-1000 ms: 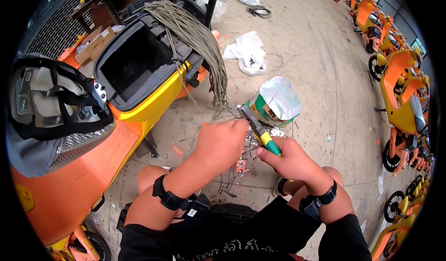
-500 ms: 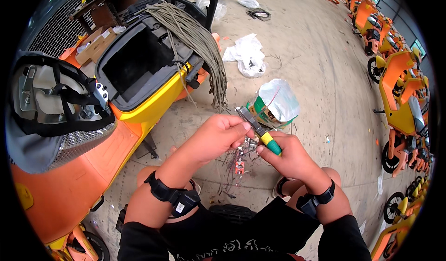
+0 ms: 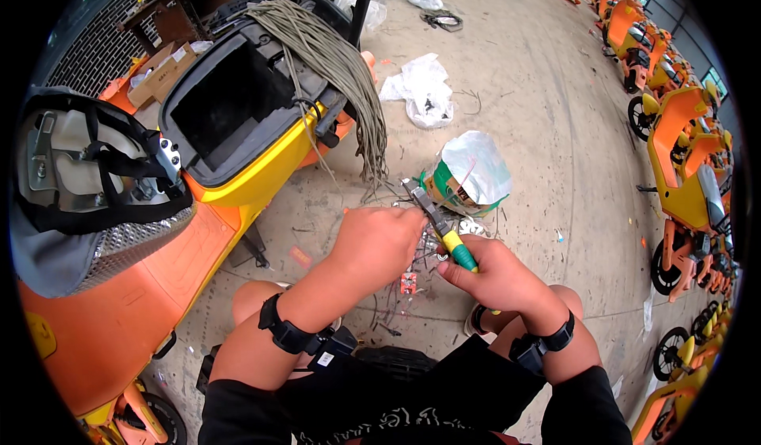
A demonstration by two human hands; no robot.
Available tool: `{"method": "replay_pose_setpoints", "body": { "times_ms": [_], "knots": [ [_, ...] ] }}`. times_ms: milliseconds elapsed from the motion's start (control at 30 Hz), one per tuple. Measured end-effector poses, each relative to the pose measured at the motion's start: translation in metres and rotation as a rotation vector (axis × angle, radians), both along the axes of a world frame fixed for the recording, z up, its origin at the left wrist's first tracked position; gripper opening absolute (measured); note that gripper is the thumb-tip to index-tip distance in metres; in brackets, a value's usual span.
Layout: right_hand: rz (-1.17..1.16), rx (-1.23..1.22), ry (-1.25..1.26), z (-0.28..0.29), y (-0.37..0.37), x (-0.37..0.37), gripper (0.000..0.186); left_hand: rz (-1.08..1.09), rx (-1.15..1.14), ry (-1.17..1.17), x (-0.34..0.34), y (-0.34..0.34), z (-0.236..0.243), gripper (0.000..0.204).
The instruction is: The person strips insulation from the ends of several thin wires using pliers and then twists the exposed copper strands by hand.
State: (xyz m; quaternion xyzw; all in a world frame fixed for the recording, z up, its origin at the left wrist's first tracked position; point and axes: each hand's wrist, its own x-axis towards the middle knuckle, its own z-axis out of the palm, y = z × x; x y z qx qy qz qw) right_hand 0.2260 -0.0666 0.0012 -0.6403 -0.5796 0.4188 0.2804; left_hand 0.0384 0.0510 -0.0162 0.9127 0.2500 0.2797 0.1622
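My right hand (image 3: pixel 498 272) is wrapped round the yellow and green handles of pliers (image 3: pixel 455 243), which look like wire strippers. Their dark flat head points up and away to the left. Beside that head, my left hand (image 3: pixel 379 243) is closed with its back turned up. Its fingertips are hidden, so what they hold, if anything, cannot be made out. Below the hands, thin cut wires (image 3: pixel 388 298) and a small orange-red piece (image 3: pixel 408 283) lie on the floor. A blurred reddish piece (image 3: pixel 300 256) shows left of my left forearm.
A green bucket-like container (image 3: pixel 432 182) with a silvery liner (image 3: pixel 478 164) stands just beyond the pliers. At left is an orange and yellow scooter (image 3: pixel 119 294) with an open dark box and a rope bundle (image 3: pixel 341 64). White plastic bags (image 3: pixel 424 88) lie farther off; scooters (image 3: pixel 682 152) line the right.
My left hand has turned back-up and shifted slightly left and down, hiding its thumb. The pliers have stayed nearly in place in my right hand. The blurred reddish piece has appeared at left.
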Motion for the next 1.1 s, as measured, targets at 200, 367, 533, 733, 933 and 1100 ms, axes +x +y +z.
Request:
{"method": "replay_pose_setpoints", "body": {
  "times_ms": [200,367,533,733,933,1100],
  "knots": [
    [-0.048,0.032,-0.089,0.002,0.001,-0.001,0.034,0.006,-0.039,0.012,0.0,-0.003,0.0,0.01],
    [-0.062,0.185,-0.241,0.003,0.001,-0.001,0.031,-0.077,-1.062,-0.104,0.0,0.01,0.014,0.019],
    [-0.036,0.332,-0.251,-0.001,0.001,0.001,0.029,-0.322,-1.681,-0.247,-0.013,0.023,0.026,0.028],
    [-0.052,0.443,-0.201,-0.001,0.002,0.002,0.027,-0.357,-1.619,-0.292,-0.008,0.017,0.026,0.027],
    [-0.015,0.213,-0.092,-0.002,-0.001,0.002,0.029,-0.159,-0.682,-0.095,-0.001,0.009,0.012,0.018],
    [0.002,0.172,0.002,-0.008,0.0,0.002,0.03,-0.062,-0.165,-0.03,0.0,0.004,0.002,0.014]
  ]
}}
